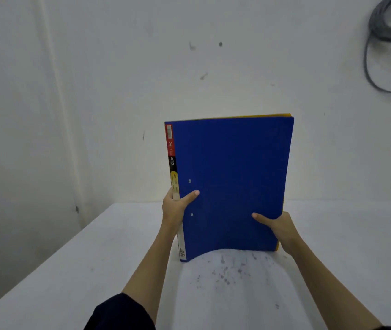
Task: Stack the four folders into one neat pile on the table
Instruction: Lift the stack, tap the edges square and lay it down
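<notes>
The person holds the blue folder (pixel 232 182) upright, its lower edge on the white table (pixel 70 270). A yellow folder (pixel 261 115) edge shows behind it. Left hand (pixel 175 207) clamps the spine side; right hand (pixel 279 226) clamps the opposite edge, thumbs on the cover.

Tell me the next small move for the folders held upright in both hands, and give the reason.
Probably tip the bundle forward and lay it flat on the white table. The blue folder stands on its lower edge with a yellow folder showing behind it, gripped by the left hand at the spine and the right hand at the open edge. The edges look aligned, so only setting down remains.
</notes>
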